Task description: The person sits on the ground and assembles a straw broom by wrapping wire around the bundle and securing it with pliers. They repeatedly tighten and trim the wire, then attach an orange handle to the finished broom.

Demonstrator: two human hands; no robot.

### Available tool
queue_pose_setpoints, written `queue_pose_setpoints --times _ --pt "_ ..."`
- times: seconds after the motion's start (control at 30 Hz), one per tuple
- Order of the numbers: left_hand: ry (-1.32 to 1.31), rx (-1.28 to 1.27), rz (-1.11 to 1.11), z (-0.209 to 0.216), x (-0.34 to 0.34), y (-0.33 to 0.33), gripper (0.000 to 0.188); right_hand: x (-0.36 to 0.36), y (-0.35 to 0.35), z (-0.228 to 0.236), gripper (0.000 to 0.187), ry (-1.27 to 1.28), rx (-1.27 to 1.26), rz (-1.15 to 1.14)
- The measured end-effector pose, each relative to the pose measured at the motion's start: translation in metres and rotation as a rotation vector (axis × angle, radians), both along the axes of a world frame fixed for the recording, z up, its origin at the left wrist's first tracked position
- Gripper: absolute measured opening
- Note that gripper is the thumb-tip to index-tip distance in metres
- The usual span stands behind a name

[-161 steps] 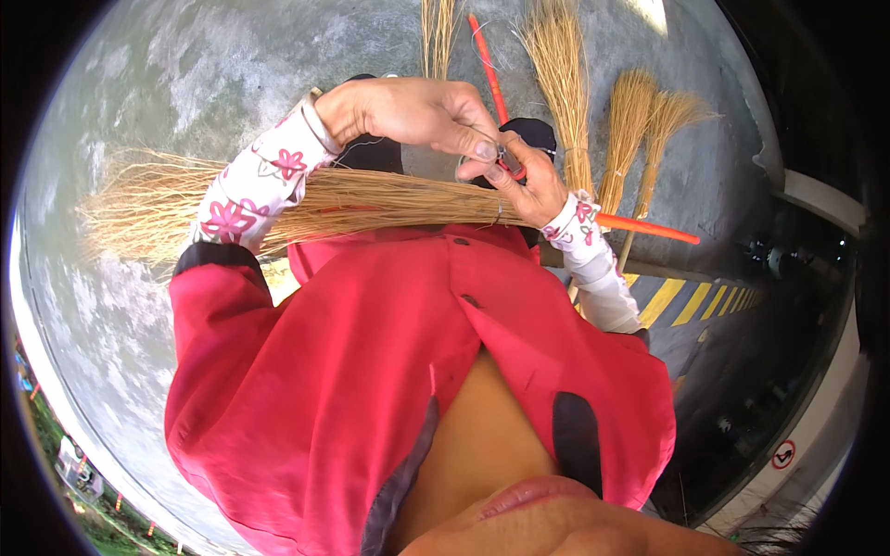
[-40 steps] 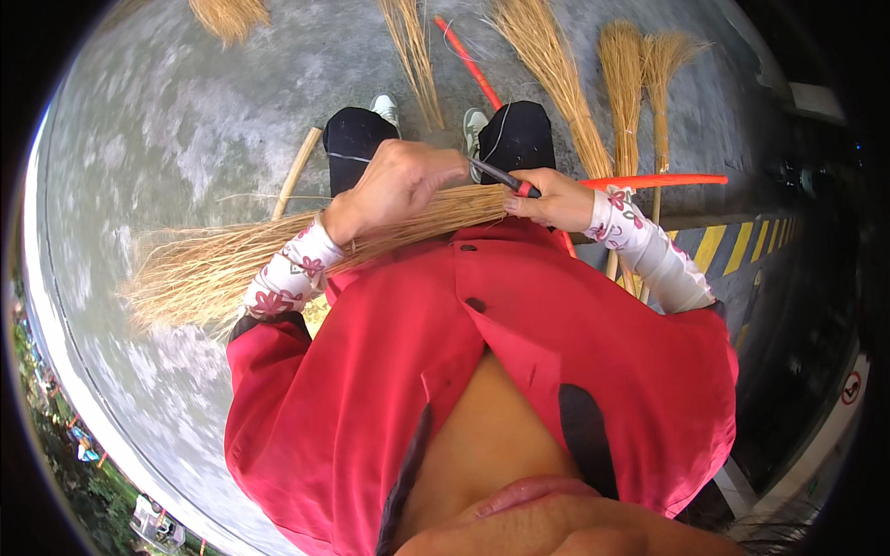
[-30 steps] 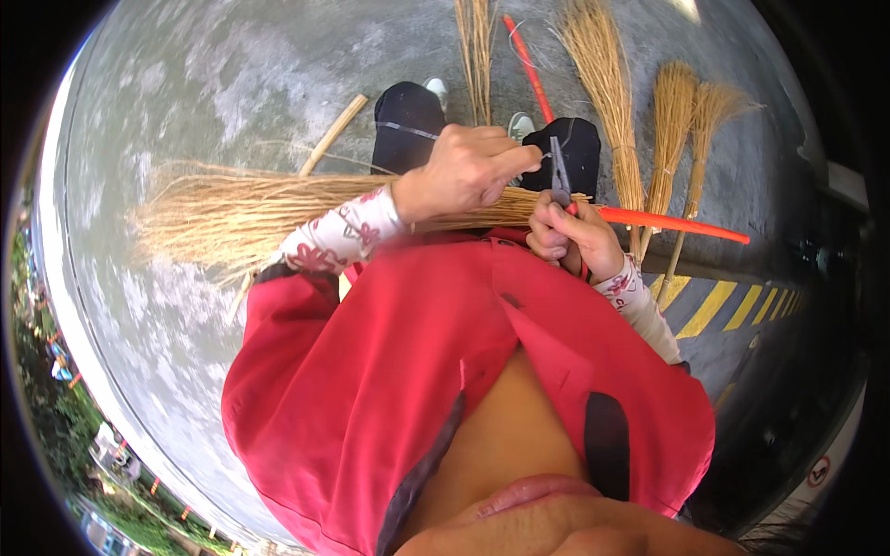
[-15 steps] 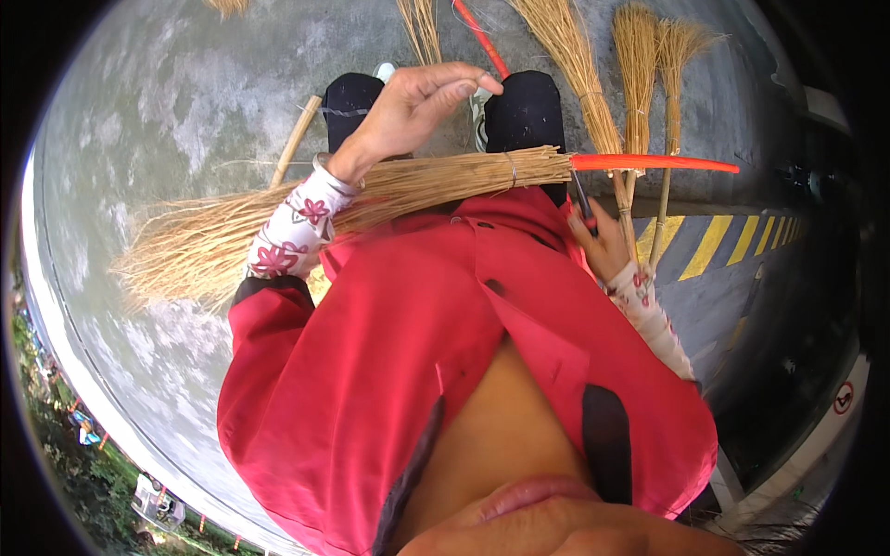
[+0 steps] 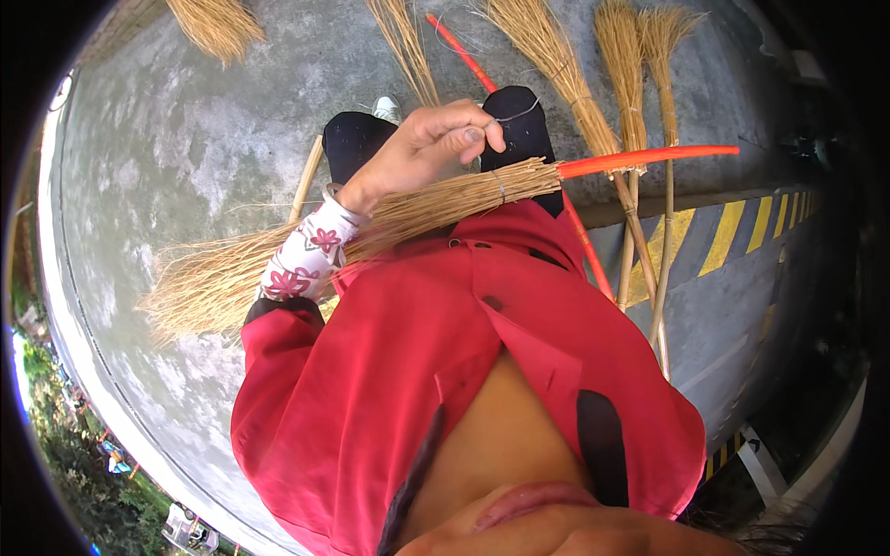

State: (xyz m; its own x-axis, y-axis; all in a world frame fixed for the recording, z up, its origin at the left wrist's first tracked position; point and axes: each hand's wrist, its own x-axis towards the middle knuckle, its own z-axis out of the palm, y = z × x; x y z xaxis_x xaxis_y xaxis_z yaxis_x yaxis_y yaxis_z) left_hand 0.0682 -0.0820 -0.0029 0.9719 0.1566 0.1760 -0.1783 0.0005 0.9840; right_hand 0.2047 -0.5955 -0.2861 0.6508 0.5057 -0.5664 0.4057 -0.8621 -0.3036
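Note:
Across my lap lies a straw broom head [image 5: 417,211], its loose bristles spread to the left and its tight end to the right. A thin wire tie circles it near that tight end, where a red tapered stick [image 5: 649,160] sticks out rightward. My left hand [image 5: 431,148] is above the broom head, thumb and fingers pinched together. From those fingertips a thin wire [image 5: 521,113] runs out over my right knee. My left forearm, in a white flowered sleeve, passes over the bristles. My right hand is out of view.
Several finished-looking straw brooms [image 5: 619,83] with wooden handles lie to the right. A red pole [image 5: 464,56] runs under my right knee. More straw bundles [image 5: 218,28] lie farther off, and a wooden stick [image 5: 306,181] is by my left knee. Yellow-and-grey stripes [image 5: 723,232] mark an edge at right.
My right hand, which held a dark-handled tool by the broom's tight end, has dropped out of view. My left hand has lowered slightly, and the wire now shows to its right instead of its left.

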Motion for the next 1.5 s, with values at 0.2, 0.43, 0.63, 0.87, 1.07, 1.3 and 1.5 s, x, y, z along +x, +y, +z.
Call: queue_pose_setpoints --times 0.2,0.43,0.63,0.87,1.07,1.3,1.5 --pt "-0.01 0.309 0.033 0.002 -0.005 -0.002 0.019 0.016 0.061 0.049 0.026 -0.053 -0.24 0.233" --pt "-0.176 0.634 -0.009 0.007 0.015 -0.015 0.017 0.044 0.253 0.273 0.021 -0.425 0.943 0.387" --pt "-0.193 0.707 0.084 0.02 -0.021 -0.011 0.024 0.0 0.332 0.288 0.013 0.007 1.093 0.695" --pt "0.051 0.96 0.202 0.02 -0.087 0.033 0.031 0.03 0.358 0.281 0.016 0.091 0.796 0.989" --pt "-0.011 0.958 0.177 0.004 -0.093 0.027 0.03 0.042 0.354 0.274 0.018 0.483 0.549 0.923" --pt "-0.004 1.294 0.208 -0.007 -0.101 0.052 0.018 0.068 0.35 0.284 0.021 0.258 0.5 1.103" --pt "-0.046 1.209 0.127 0.002 -0.068 0.013 0.019 0.024 0.358 0.299 0.029 0.154 0.776 1.089"
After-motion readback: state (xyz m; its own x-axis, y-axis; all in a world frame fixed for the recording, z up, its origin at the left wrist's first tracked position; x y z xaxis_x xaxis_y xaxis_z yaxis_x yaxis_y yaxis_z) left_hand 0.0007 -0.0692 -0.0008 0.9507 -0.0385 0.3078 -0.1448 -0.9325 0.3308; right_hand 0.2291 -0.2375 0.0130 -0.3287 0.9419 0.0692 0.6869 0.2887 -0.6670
